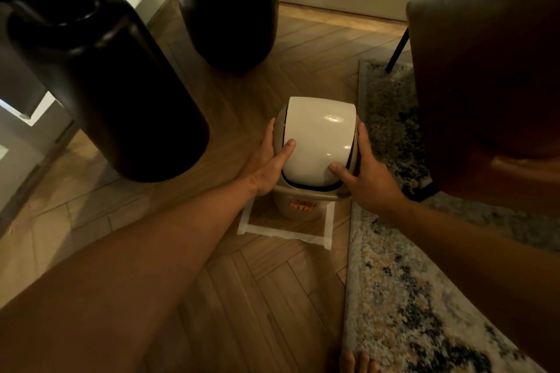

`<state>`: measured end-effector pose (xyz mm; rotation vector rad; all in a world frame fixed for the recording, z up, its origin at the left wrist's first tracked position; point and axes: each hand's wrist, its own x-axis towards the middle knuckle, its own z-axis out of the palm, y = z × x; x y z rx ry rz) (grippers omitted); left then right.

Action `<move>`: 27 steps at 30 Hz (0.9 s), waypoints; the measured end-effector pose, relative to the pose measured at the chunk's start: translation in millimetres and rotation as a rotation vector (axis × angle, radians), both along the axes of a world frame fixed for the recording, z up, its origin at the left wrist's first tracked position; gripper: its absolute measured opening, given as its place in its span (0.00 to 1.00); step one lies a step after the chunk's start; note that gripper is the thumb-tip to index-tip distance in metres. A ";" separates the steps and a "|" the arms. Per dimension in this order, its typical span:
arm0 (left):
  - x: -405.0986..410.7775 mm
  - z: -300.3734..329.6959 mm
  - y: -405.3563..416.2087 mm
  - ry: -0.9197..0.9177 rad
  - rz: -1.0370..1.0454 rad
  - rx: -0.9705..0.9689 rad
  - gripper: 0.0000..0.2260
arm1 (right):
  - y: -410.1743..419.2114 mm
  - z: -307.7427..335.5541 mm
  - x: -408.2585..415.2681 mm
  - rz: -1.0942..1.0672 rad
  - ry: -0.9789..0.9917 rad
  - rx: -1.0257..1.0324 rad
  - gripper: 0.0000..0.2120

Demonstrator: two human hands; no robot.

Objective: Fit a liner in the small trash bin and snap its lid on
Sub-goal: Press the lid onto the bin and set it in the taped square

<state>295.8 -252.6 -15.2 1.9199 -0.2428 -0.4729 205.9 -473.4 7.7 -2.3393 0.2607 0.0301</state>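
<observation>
A small beige trash bin (pixel 298 208) with an orange label stands on the wood floor inside a square of white tape (pixel 328 221). Its domed lid (pixel 318 142), with a white swing flap, sits on top of the bin. My left hand (pixel 266 160) grips the lid's left side, thumb lying on the flap. On the lid's right side rests my right hand (pixel 365 172), its thumb on the flap's near edge. A thin dark edge shows under the lid's front rim; I cannot tell whether it is a liner.
Two tall dark vases (pixel 100 85) (pixel 230 6) stand left and behind the bin. A patterned rug (pixel 403 297) lies along the right, with a brown chair (pixel 491 70) and its thin black leg on it. A window sill runs along the back. A bare foot (pixel 353 362) shows at the bottom edge.
</observation>
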 end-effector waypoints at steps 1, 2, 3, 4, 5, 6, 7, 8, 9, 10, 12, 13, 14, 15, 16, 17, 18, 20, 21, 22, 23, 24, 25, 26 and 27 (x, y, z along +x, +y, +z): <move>0.4 -0.1 0.0 0.005 -0.001 0.002 0.42 | -1.6 1.5 0.0 0.020 0.012 0.017 0.50; 1.3 -1.0 1.2 0.010 -0.008 0.001 0.41 | -3.2 2.1 0.3 0.042 0.028 0.038 0.51; 2.1 -2.5 3.4 0.009 -0.019 -0.004 0.40 | -5.0 2.7 0.1 0.066 0.036 0.064 0.52; 3.0 -4.9 6.1 0.002 -0.033 -0.010 0.40 | -7.3 3.4 -0.3 0.086 0.034 0.090 0.54; 1.6 -5.3 9.4 -0.005 -0.038 -0.001 0.40 | -10.2 3.2 -1.3 0.099 0.019 0.103 0.56; -1.9 -3.7 13.1 -0.017 -0.042 0.013 0.40 | -13.4 1.7 -3.5 0.105 0.005 0.100 0.58; -7.2 -2.2 17.4 -0.030 -0.048 0.022 0.41 | -16.0 -0.3 -7.2 0.111 0.001 0.087 0.60; -13.6 0.2 21.4 -0.043 -0.070 0.018 0.43 | -18.3 -3.1 -11.2 0.123 0.000 0.078 0.62; -18.7 -0.8 25.5 -0.056 -0.101 0.016 0.45 | -19.9 -6.6 -15.0 0.139 0.003 0.080 0.64; -22.9 -4.0 29.5 -0.074 -0.138 0.019 0.48 | -20.2 -9.5 -19.0 0.155 0.012 0.089 0.65; -26.1 -15.0 34.7 -0.102 -0.186 0.018 0.52 | -19.8 -18.1 -25.0 0.182 0.044 0.105 0.64; -25.8 -21.3 35.3 -0.097 -0.179 0.011 0.52 | -18.8 -22.3 -27.0 0.195 0.070 0.118 0.62; -24.3 -25.9 35.7 -0.090 -0.161 0.007 0.51 | -17.6 -25.4 -28.1 0.198 0.097 0.143 0.60; -22.4 -29.1 36.3 -0.082 -0.144 0.011 0.50 | -15.8 -28.6 -28.8 0.192 0.120 0.170 0.59; -20.6 -30.9 35.9 -0.077 -0.132 0.014 0.49 | -14.9 -31.9 -29.2 0.182 0.131 0.194 0.58; -18.5 -31.5 36.2 -0.066 -0.127 0.013 0.48 | -14.9 -34.9 -29.3 0.172 0.130 0.212 0.57; -16.6 -31.3 36.8 -0.055 -0.128 0.005 0.48 | -14.6 -36.7 -29.1 0.167 0.119 0.230 0.56; -11.6 -33.0 37.8 -0.033 -0.118 -0.024 0.47 | -13.6 -39.7 -26.2 0.163 0.102 0.263 0.56; -10.0 -33.7 38.1 -0.027 -0.107 -0.040 0.47 | -12.0 -39.8 -24.6 0.161 0.095 0.276 0.55; -8.8 -35.3 38.7 -0.018 -0.094 -0.054 0.47 | -11.0 -41.1 -22.0 0.161 0.087 0.296 0.55; -8.6 -35.8 38.8 -0.010 -0.080 -0.069 0.47 | -10.0 -41.6 -19.2 0.163 0.079 0.319 0.54; -8.4 -36.3 38.7 -0.006 -0.067 -0.082 0.47 | -9.2 -41.7 -16.5 0.162 0.076 0.341 0.53; -7.9 -35.9 38.5 -0.005 -0.056 -0.091 0.47 | -8.5 -42.0 -14.1 0.157 0.073 0.354 0.53; -7.2 -35.0 38.0 -0.004 -0.055 -0.102 0.47 | -7.8 -42.1 -11.5 0.154 0.070 0.368 0.53; -5.4 -34.7 38.1 0.001 -0.058 -0.107 0.47 | -7.5 -43.1 -8.8 0.151 0.068 0.381 0.53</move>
